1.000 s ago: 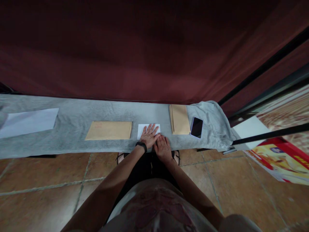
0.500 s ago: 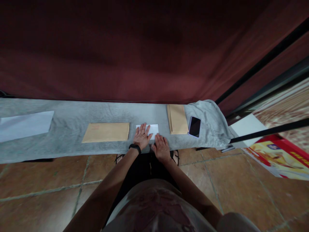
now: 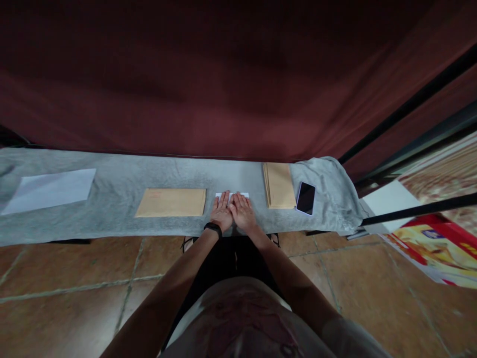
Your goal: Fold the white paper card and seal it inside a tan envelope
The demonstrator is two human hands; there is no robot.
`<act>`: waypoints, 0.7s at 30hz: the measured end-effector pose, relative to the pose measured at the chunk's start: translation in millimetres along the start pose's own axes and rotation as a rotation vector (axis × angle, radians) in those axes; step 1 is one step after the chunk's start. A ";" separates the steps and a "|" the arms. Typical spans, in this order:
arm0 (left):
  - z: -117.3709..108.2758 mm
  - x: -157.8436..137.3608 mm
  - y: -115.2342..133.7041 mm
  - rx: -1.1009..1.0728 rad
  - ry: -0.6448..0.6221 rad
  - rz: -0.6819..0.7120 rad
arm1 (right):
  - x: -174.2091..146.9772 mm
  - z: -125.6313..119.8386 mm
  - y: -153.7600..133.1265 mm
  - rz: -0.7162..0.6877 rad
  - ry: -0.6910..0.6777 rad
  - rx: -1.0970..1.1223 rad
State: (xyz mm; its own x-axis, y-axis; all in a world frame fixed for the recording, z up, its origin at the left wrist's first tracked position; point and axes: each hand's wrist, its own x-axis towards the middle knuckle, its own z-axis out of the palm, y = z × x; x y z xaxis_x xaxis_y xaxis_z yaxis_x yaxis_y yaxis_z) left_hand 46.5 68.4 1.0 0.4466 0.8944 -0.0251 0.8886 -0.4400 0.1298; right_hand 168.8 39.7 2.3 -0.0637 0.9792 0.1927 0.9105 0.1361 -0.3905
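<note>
A small folded-looking piece of white paper (image 3: 244, 194) lies on the grey cloth, mostly covered by my hands. My left hand (image 3: 222, 213), with a black band at its wrist, rests flat on the paper's left part with its fingers stretched out. Beside it, touching or nearly so, my right hand (image 3: 242, 212) lies flat on the right part, fingers pointing away from me. A tan envelope (image 3: 171, 203) is to the left of my hands. To their right sits a stack of tan envelopes (image 3: 281, 186).
Grey cloth (image 3: 119, 171) covers the narrow table. Larger white paper (image 3: 52, 190) lies at the far left. A phone (image 3: 306, 198) lies right of the envelope stack. A dark red curtain (image 3: 208, 114) hangs behind, and a red and yellow box (image 3: 439, 246) stands at the right.
My right hand has moved forward from the paper's near edge onto the paper, next to my left hand. The view has shifted slightly, so everything appears a little further right.
</note>
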 end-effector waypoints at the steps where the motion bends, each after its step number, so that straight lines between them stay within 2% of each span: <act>1: 0.1 -0.1 0.6 -0.007 0.012 -0.001 | 0.0 1.4 2.3 -0.003 0.008 -0.010; 10: 4.8 -11.2 -8.0 -0.045 0.138 -0.031 | -5.4 5.9 21.2 -0.038 0.078 -0.085; 21: 10.1 -27.4 -18.7 -0.090 0.226 -0.096 | -14.7 -1.0 35.9 0.033 0.080 -0.135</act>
State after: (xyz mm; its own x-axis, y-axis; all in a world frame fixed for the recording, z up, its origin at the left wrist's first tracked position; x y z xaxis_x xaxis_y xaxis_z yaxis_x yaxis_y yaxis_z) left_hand 18.7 51.4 -10.7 0.3172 0.9313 0.1789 0.9082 -0.3526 0.2256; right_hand 202.8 30.1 -13.7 -0.0050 0.9668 0.2554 0.9586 0.0773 -0.2739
